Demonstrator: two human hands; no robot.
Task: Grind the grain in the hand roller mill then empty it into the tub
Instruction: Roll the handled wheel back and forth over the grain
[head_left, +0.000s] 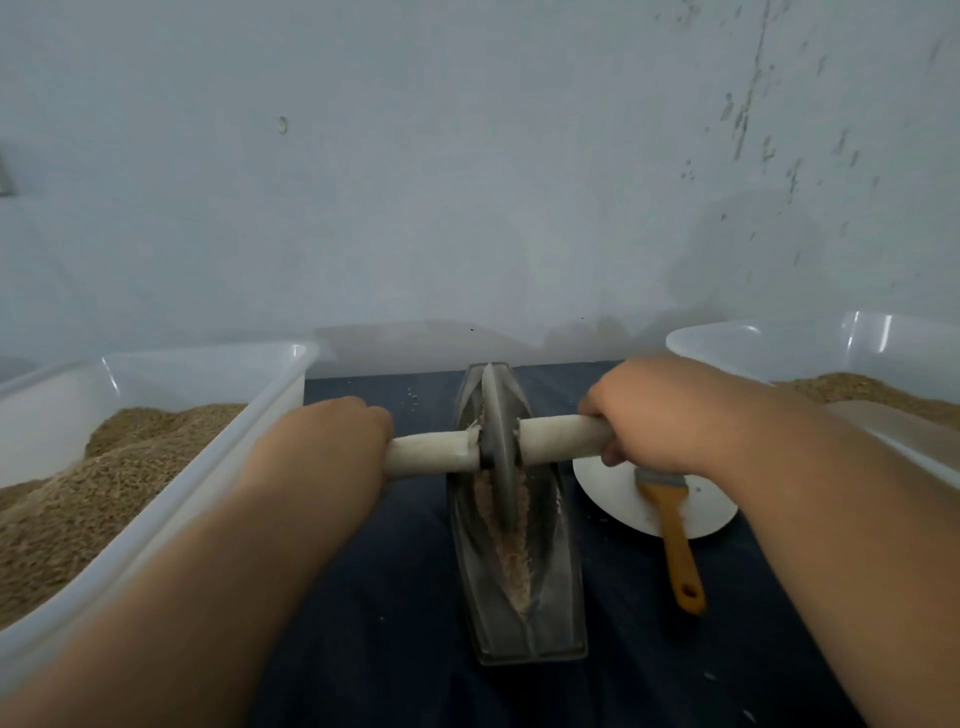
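On the dark-covered worktop (395, 597), the mill trough (550, 597) lies lengthwise away from the person, with crushed grain (511, 551) along its groove. The wheel (501, 447) stands in its far half, axle (431, 457) crosswise; the left grip (332, 441) and right grip (660, 415) each clamp one axle end, both forearms extended, equally near.

Grey mill wheel (497, 447), tan grain (506, 540), orange brush (675, 540), white plate (613, 499), navy cloth (374, 597).

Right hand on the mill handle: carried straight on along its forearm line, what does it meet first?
The right hand points forward-left, so probably the mill's grey wheel first; if it clears that, the wall. Depth is unclear.
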